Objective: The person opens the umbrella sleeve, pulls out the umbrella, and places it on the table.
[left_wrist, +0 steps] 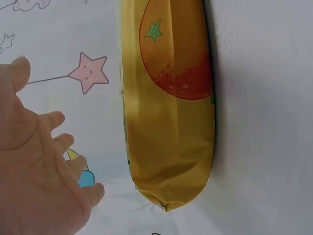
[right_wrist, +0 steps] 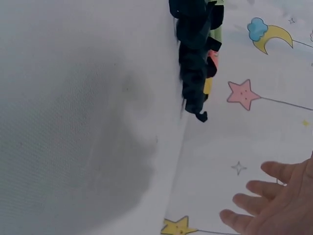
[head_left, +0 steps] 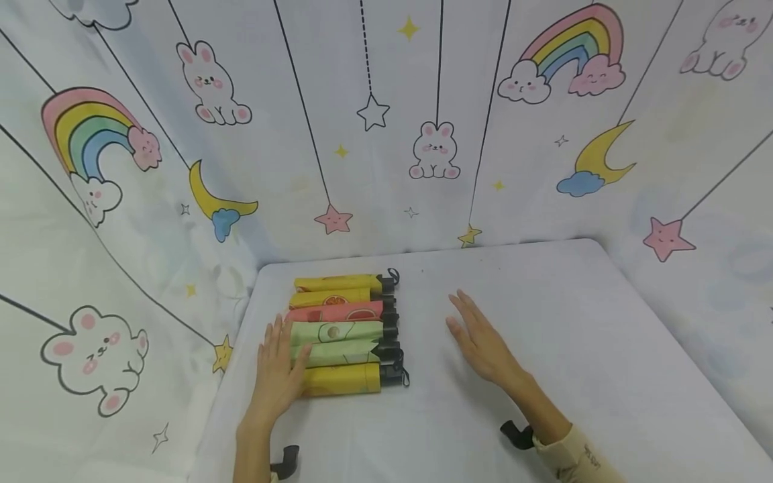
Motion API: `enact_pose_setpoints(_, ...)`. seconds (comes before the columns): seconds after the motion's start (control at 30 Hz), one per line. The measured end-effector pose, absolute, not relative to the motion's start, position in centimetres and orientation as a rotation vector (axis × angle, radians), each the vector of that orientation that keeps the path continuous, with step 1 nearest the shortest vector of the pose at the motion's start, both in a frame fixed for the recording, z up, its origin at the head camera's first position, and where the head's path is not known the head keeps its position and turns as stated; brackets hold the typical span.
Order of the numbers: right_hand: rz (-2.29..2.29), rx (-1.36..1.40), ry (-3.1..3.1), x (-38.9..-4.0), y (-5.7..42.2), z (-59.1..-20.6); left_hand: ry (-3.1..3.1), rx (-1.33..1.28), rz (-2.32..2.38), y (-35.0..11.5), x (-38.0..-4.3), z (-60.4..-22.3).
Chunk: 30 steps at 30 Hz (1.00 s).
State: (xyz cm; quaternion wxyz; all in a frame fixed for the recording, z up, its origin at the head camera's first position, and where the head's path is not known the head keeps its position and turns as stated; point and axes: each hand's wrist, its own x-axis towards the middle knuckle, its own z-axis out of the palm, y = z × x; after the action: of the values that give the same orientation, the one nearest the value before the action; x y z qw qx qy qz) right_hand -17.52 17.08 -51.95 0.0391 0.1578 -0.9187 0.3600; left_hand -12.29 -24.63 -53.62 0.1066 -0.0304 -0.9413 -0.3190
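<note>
Six folded umbrellas lie side by side in a row, left of ctr in the head view, on a white-covered table, blk handles all pointing right. Top to btm: a yellow umbrella, a citrus-print yellow one, a red umbrella w/ melon slices, an avocado-print green one, a 2nd green umbrella, then the nearest yellow one, lowest in the row.

L hand, lower left of ctr, is at the row's left ends, fingers straight & pointing up-frame — grip undone, palm bare; can't tell if it's touching fabric. L wrist view: that hand at left edge, fingers extended, w/ a yellow umbrella w/ an orange-fruit print running down from top ctr, rounded end lowest.

R hand, right of ctr, is well apart from the handles, fingers stretched toward upper left — grip likewise loose, nothing in it. R wrist view: dark handles at top, right of ctr; fingers spread, lower right.

Cream sleeve at btm right. Cartoon-print backdrop fills upper frame.
</note>
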Motion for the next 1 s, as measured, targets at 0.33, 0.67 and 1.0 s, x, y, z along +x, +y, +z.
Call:
enact_pose_setpoints(0.33, 1.180, 0.451, -2.774, -16.8, 16.0, -52.4, -2.719, -0.012, -1.074, -24.6, -11.3, -54.2)
enact_pose_setpoints(0.67, 1.270, 0.397, -2.744, -16.3, 14.7, -53.1, -2.655, 0.095, -1.349, -25.1, -10.3, -54.5)
enact_pose_setpoints(1.0, 1.366, 0.291, -2.837, -16.0, 13.4, -54.0, -2.576, 0.334, -1.553, -25.4, -9.2, -55.6)
